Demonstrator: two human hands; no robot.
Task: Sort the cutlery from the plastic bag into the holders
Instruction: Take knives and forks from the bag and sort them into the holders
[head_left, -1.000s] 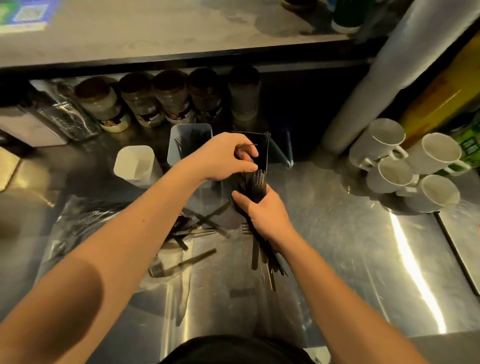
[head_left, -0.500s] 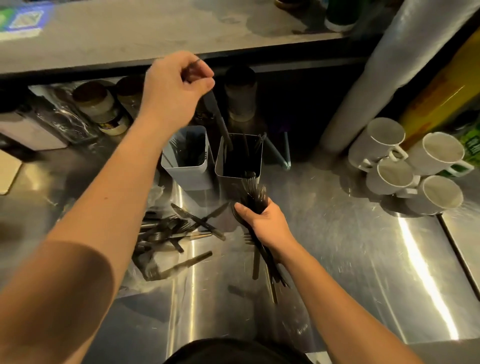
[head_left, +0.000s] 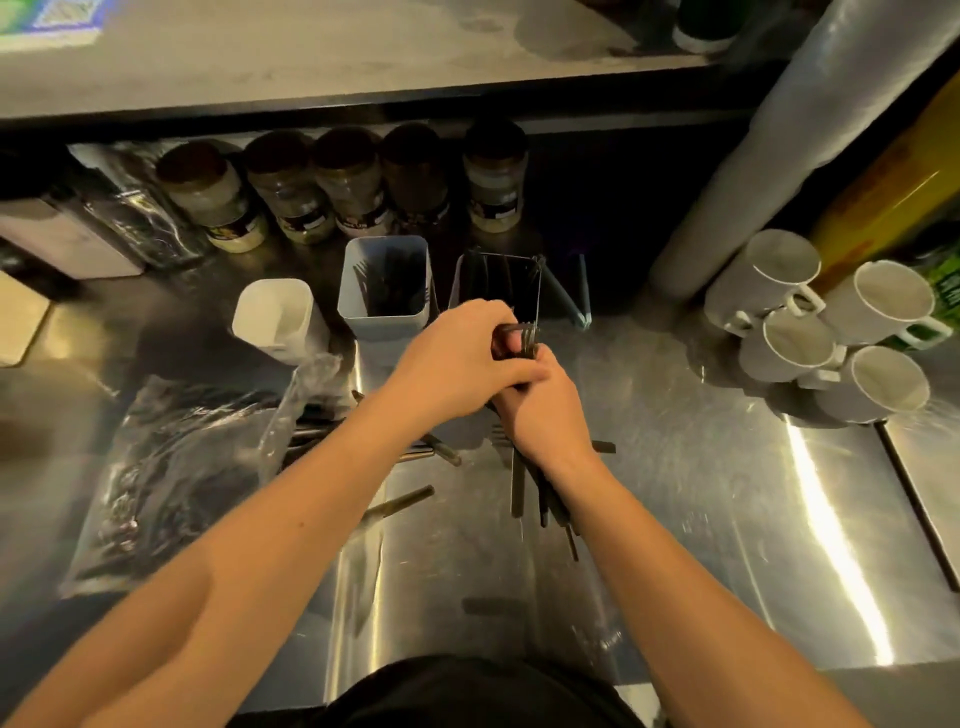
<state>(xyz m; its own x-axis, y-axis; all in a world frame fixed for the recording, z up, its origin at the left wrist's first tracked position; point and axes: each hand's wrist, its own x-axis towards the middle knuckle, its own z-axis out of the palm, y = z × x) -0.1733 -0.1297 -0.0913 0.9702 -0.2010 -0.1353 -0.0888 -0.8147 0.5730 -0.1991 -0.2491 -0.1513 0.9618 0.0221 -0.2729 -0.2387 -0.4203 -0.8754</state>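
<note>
Right in front of the dark holder (head_left: 501, 286), right hand (head_left: 540, 410) gripped a fork bundle (head_left: 524, 488) while left hand (head_left: 457, 358) pinched its tines.

jar labels (head_left: 498, 210) blurred, no text legible

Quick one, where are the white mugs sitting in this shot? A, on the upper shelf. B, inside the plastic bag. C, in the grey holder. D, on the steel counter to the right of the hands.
D: the white mugs lie clustered on the steel counter, right of the right hand.
</note>
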